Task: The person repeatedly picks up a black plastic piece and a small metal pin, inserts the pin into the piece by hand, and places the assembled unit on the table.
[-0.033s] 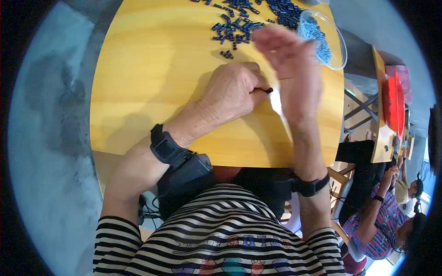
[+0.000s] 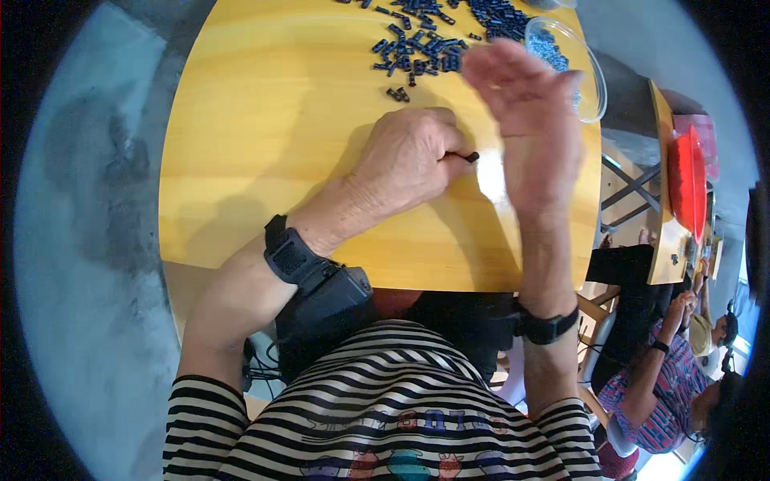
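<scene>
My left hand [image 2: 413,148] is closed over the middle of the yellow table [image 2: 249,144]. Between its thumb and fingertips it pinches a small black part [image 2: 472,157], whose end sticks out to the right. My right hand [image 2: 525,128] is raised to the right of it, palm showing, thumb apart from the blurred fingers; nothing can be seen in it. This hand partly covers a clear round container [image 2: 596,92] with many small silvery-blue pieces [image 2: 547,50] inside. Just beyond my left hand lie a few loose black parts [image 2: 398,94].
Scattered small black parts [image 2: 417,52] and a denser heap [image 2: 499,20] spread along the far side. Another clear container [image 2: 553,3] shows at the top edge. At right stand a second table [image 2: 664,176] with a red basin [image 2: 688,184] and a seated person [image 2: 658,385].
My right hand has shifted a little to the right, away from my left hand, and covers more of the container. My left hand stays nearly still with the small black part.
</scene>
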`<state>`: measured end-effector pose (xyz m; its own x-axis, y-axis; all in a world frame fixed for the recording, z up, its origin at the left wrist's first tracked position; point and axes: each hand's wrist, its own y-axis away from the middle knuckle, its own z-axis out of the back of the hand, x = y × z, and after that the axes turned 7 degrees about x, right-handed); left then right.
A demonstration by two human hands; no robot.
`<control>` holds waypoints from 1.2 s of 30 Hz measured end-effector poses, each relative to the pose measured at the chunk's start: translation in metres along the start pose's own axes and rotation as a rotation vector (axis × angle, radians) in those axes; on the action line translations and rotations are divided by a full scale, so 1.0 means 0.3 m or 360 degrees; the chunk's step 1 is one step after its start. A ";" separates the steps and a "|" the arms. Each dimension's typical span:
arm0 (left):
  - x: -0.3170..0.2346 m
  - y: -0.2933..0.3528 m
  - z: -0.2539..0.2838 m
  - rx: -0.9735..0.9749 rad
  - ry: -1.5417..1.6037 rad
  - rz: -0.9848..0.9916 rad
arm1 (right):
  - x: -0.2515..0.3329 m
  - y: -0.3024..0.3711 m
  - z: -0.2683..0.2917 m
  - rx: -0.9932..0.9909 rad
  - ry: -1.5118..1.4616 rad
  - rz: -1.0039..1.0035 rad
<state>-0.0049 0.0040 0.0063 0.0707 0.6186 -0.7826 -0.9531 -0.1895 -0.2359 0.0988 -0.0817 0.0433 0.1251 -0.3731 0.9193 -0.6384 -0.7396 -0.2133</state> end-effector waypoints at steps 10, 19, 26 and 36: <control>0.009 0.001 0.046 0.0085 0.0528 0.0191 | 0.043 0.221 0.092 0.0205 0.0822 -0.0379; -0.021 -0.017 0.077 0.0362 0.0805 0.0318 | 0.017 0.209 0.050 0.0314 0.1641 0.0105; -0.046 0.002 0.086 0.0386 0.0511 0.0219 | 0.014 0.211 0.038 0.0471 0.2297 0.0467; -0.073 0.030 0.068 0.0341 0.0538 0.0321 | 0.029 0.248 0.046 0.0546 0.2299 0.0444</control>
<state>-0.0210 0.0044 0.0330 -0.0649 0.2945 -0.9535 -0.9946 -0.0965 0.0379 0.0629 -0.1477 0.0309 -0.9293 0.1848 0.3198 -0.2863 -0.9074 -0.3077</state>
